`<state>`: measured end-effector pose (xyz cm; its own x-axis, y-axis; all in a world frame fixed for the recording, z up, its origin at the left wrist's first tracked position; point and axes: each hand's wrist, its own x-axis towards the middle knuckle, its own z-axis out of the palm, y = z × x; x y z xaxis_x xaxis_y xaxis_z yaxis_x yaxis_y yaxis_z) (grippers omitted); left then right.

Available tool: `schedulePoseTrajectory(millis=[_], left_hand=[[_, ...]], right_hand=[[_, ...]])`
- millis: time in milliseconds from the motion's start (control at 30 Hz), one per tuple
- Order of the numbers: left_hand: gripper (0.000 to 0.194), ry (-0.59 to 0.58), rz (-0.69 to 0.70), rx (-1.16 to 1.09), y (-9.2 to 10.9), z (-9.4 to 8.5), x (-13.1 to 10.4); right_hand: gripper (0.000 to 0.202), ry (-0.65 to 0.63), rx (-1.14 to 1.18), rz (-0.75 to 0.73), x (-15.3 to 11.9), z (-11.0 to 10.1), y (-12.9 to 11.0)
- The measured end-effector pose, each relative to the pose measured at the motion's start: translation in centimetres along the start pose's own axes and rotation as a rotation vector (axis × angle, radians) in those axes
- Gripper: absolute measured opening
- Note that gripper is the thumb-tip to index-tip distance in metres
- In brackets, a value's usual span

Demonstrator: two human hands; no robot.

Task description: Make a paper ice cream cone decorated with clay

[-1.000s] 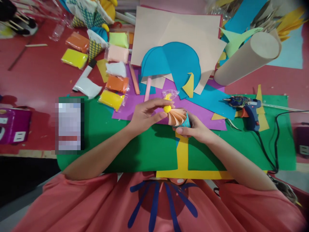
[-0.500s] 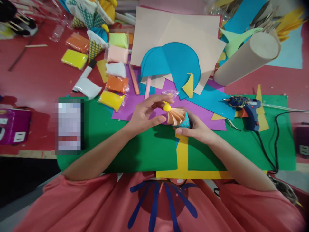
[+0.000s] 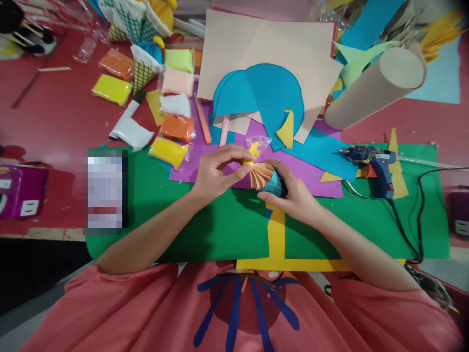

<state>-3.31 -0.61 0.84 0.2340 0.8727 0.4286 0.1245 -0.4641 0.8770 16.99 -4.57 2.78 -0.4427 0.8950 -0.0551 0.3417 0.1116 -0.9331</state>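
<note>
Yellow packet [image 3: 168, 151] at left, partly on green mat [image 3: 227, 230]. Next, I've got left hand [image 3: 218, 171] pinching the yellow ball [image 3: 250, 163] on the pleated peach top [image 3: 260, 177]. Right hand [image 3: 295, 193] grips the attached blue patterned cup [image 3: 273, 186], tilted, ball end leftward, over mat and purple sheet [image 3: 309, 173]. Glue gun [image 3: 381, 168] farther right.

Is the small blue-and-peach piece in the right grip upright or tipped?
Tipped: its pleated peach top faces the left grip, while its blue patterned side sits in the right grip.
</note>
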Motion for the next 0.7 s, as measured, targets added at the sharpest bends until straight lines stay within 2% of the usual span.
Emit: schedulePoseTrajectory(millis=[200,267,367,500,600,700], left_hand=[[0.007,-0.024,0.034,-0.004,0.0,0.0,0.0],[0.017,-0.022,-0.004,-0.101,-0.1,0.0,-0.1],[0.030,-0.031,-0.101,-0.278,-0.5,0.1,-0.1],[0.029,-0.075,-0.234,-0.394,-0.9,0.1,-0.1],[0.029,-0.073,-0.309,-0.431,-1.0,0.1,-0.2],[0.026,-0.057,-0.327,-0.427,-1.0,0.1,-0.3]], right_hand=[[0.053,0.008,0.014,0.008,0.0,0.0,0.1],[0.055,0.016,0.051,0.022,0.1,0.0,0.1],[0.057,0.022,0.230,0.067,0.2,0.1,0.2],[0.057,-0.124,0.574,0.207,0.3,0.5,0.2],[0.058,-0.175,0.684,0.218,0.3,0.8,0.3],[0.055,-0.195,0.725,0.196,0.4,1.1,0.6]])
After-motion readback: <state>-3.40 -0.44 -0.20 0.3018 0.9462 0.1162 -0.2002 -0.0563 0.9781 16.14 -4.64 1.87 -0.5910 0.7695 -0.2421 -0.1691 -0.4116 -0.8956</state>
